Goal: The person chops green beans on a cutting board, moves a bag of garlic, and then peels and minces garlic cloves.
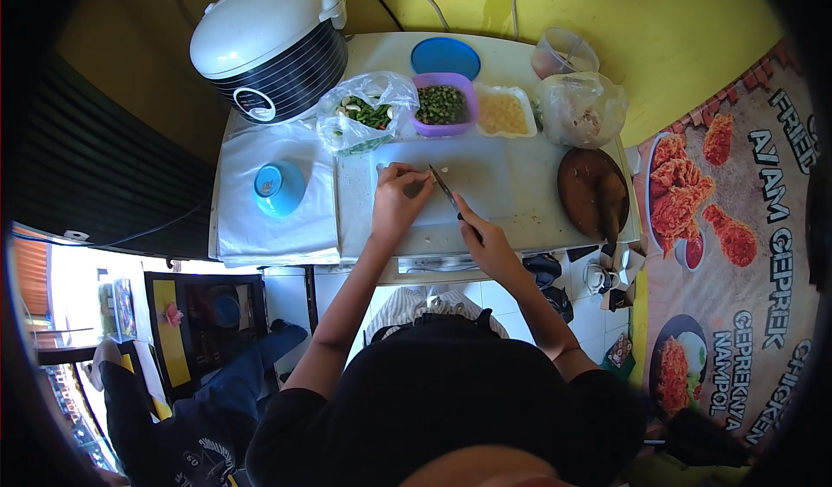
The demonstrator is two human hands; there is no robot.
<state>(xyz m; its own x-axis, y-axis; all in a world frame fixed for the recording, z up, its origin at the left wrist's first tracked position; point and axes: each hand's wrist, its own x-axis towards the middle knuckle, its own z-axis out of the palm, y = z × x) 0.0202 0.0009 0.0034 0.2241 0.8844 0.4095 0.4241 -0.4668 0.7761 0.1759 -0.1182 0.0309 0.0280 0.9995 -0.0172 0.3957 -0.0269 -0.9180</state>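
My right hand (487, 243) is closed around the handle of a knife (445, 189), its blade pointing up and left over a pale cutting board (494, 162). Beside the blade, my left hand (400, 199) rests on the board with fingers pinched together near the knife tip. Whatever those fingers hold is too small to make out. A small white piece (445, 170) lies on the board just right of the blade. Behind the board stand a plastic bag (334, 123) with green chillies and white cloves, a purple tub (472, 97) of chopped greens, and a white tray (530, 116) of pale-yellow diced pieces.
At left are a rice cooker (269, 49) and a blue bowl (290, 191) on white sheets (277, 240). A stone mortar (576, 184) with a pestle (612, 201), a tied bag (582, 110) and a clear container (555, 62) stand right. A blue lid (445, 57) lies behind. Another person (191, 426) sits lower left.
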